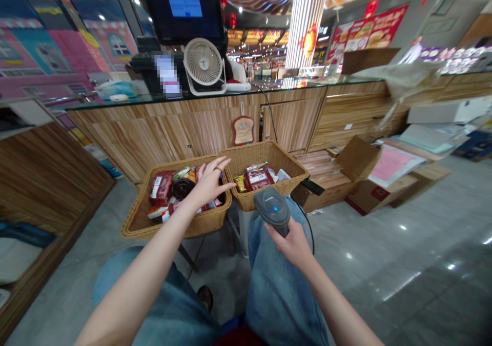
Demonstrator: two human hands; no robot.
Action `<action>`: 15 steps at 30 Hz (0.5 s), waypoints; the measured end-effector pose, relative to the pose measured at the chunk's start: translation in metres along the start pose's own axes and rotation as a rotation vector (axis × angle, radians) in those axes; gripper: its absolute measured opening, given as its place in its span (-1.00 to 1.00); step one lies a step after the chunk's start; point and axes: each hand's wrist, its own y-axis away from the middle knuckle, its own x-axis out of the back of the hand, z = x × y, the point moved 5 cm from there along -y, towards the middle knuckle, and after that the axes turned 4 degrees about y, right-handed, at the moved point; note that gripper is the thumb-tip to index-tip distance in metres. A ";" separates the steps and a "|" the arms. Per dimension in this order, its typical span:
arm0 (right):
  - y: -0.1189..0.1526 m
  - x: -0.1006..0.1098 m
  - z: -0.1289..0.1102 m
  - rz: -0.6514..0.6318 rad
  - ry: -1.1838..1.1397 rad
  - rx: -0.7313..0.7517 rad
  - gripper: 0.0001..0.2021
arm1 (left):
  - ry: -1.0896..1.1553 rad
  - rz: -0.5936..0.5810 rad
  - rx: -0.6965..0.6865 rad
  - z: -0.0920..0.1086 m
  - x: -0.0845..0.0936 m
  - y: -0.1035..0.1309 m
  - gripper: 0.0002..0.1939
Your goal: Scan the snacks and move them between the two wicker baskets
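My right hand (291, 241) grips a dark grey barcode scanner (272, 206) with a lit blue light, held above my right knee. Fingers apart and holding nothing, my left hand (210, 179) hovers over the right side of the left wicker basket (130, 218). That basket holds red packets (161, 187), a dark round-lidded container (182, 187) and other packaged goods, partly hidden by my left hand and forearm. Beside it, the right wicker basket (284, 156) contains a red packet with a white label (259, 178), a small yellow packet (240, 183) and other small packs.
A wooden counter (165, 130) stands beyond the baskets, carrying a monitor (184, 13), a white fan (203, 64) and a blurred-out phone (167, 75). A toast-shaped tag (243, 129) hangs on its front. Cardboard boxes (326, 182) lie right on the floor. The scanner's cable (312, 233) hangs beside my leg.
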 end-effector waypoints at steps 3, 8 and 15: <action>0.001 0.002 0.002 0.001 -0.014 -0.029 -0.85 | -0.051 -0.185 -0.039 0.024 -0.044 -0.045 -0.10; 0.006 0.004 0.006 -0.004 -0.023 -0.025 -0.89 | -0.200 -0.535 0.078 0.028 -0.107 -0.096 0.11; 0.010 0.009 0.009 -0.014 -0.014 -0.014 -0.91 | -0.285 -0.701 0.102 0.017 -0.157 -0.124 0.18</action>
